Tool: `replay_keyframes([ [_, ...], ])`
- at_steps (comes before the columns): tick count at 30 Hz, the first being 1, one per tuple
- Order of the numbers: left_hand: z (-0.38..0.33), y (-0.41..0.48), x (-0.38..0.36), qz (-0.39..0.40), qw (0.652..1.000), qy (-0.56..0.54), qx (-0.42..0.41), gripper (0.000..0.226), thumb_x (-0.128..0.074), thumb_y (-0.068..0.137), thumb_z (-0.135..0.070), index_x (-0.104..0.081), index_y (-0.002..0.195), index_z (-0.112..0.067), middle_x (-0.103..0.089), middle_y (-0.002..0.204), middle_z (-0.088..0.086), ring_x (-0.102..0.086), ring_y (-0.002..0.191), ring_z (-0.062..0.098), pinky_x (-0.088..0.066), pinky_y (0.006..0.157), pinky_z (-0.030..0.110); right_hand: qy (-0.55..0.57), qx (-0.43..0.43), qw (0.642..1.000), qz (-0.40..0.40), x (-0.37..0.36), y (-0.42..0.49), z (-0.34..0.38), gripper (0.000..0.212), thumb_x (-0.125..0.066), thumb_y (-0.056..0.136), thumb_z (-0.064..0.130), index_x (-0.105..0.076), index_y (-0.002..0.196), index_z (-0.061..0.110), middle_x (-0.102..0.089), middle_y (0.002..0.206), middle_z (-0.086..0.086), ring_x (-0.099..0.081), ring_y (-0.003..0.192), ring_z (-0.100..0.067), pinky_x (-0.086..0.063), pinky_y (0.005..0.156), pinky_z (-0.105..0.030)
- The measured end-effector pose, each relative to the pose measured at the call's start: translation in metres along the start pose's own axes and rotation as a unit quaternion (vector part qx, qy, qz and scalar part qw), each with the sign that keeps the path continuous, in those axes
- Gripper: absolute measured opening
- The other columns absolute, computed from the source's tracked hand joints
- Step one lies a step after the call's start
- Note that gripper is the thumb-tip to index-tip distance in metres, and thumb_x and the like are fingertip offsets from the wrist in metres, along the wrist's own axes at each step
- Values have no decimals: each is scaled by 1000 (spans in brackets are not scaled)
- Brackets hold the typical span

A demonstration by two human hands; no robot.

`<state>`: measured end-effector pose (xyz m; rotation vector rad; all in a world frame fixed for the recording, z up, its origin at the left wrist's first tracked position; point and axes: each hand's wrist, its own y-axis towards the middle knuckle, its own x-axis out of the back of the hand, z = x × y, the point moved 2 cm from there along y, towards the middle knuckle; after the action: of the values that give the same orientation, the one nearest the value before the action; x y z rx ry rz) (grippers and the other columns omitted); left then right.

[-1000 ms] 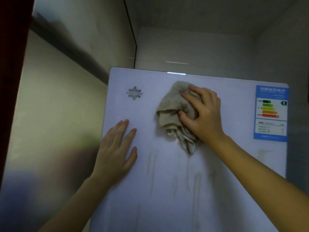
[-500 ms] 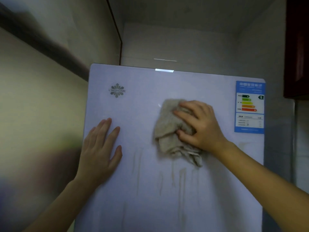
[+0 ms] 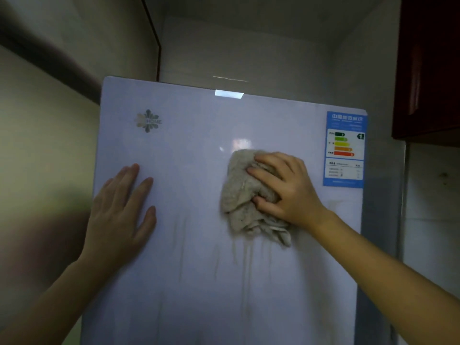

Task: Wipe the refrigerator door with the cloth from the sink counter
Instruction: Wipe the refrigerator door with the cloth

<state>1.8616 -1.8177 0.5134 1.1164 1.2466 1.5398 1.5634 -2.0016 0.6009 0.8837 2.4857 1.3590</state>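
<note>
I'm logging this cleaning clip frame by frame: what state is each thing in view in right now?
White refrigerator door: shut, faint vertical drip streaks below the cloth.
Crumpled beige cloth: bunched, pressed against the door.
Right hand: fingers closed on the cloth.
Left hand: open, flat on the door.
Blue energy label: stuck flat, upper right corner.
Dark red cabinet: door shut.

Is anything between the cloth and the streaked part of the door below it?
Nothing visible. The cloth, pressed flat by the right hand, lies directly on the refrigerator door; the streaks start just beneath it.
</note>
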Motion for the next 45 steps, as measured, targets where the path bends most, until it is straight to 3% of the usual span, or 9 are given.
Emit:
replay_keyframes([
  [2, 0, 0, 0, 11, 1000, -4, 4, 59, -43, 95, -38, -49, 145, -6, -33, 161, 18, -32, 149, 38, -22, 123, 49, -5, -21, 1000, -8, 6, -3, -10, 55, -70, 89, 44, -65, 136, 15, -57, 144, -12, -51, 129, -34, -40, 106, -48],
  [7, -4, 2, 2, -4, 1000, -4, 0, 58, -44, 94, -35, -51, 142, -3, -36, 159, 21, -35, 146, 42, -25, 120, 51, 11, -253, 960, -114, 23, -6, -46, 53, -65, 91, 44, -62, 137, 18, -52, 143, -10, -44, 129, -31, -36, 111, -47],
  [13, 0, 4, 2, 9, 1000, -5, -5, 60, -43, 94, -37, -51, 141, -2, -35, 158, 23, -35, 145, 43, -28, 118, 56, -17, -51, 999, 1, 26, -27, -42, 58, -66, 91, 46, -61, 139, 15, -54, 144, -14, -49, 130, -35, -40, 108, -50],
  [18, -2, 3, 2, 12, 1000, -12, 1, 60, -42, 94, -38, -51, 142, -2, -34, 159, 22, -33, 146, 43, -25, 119, 54, 7, -244, 967, -78, 29, -36, -50, 55, -67, 91, 44, -60, 139, 19, -50, 145, -9, -44, 132, -31, -36, 110, -47],
  [22, -3, 2, 3, 13, 1000, -16, 9, 61, -42, 94, -38, -50, 143, -3, -34, 159, 22, -33, 145, 43, -25, 119, 53, -26, -113, 993, -7, 30, -49, -38, 56, -65, 90, 45, -62, 138, 14, -54, 144, -13, -49, 131, -35, -39, 107, -52],
  [27, -2, 1, 2, 12, 1000, -14, 1, 62, -41, 95, -39, -48, 144, -2, -33, 159, 23, -33, 146, 44, -26, 119, 56, -27, -209, 977, -35, 36, -67, -40, 57, -62, 92, 45, -59, 140, 15, -51, 145, -12, -46, 132, -34, -36, 111, -48],
  [33, -2, 0, 0, 8, 1000, -14, -1, 61, -41, 96, -38, -48, 144, -2, -33, 159, 23, -33, 146, 44, -27, 119, 57, -54, -90, 993, 60, 39, -106, -28, 59, -58, 95, 51, -57, 142, 16, -50, 148, -13, -47, 133, -37, -39, 107, -52],
  [39, 0, 1, 3, 42, 999, -16, 1, 65, -38, 95, -41, -44, 147, -3, -29, 161, 23, -30, 147, 45, -26, 120, 59, -51, -204, 977, 41, 55, -139, -35, 61, -60, 91, 46, -57, 142, 12, -48, 149, -13, -44, 134, -35, -36, 109, -48],
  [45, 1, 0, 0, 40, 999, -21, 9, 66, -37, 95, -42, -43, 148, -3, -28, 162, 22, -29, 148, 45, -25, 121, 59, -44, -250, 967, 24, 52, -152, -25, 62, -62, 89, 46, -57, 141, 12, -46, 149, -12, -43, 134, -36, -35, 110, -50],
])
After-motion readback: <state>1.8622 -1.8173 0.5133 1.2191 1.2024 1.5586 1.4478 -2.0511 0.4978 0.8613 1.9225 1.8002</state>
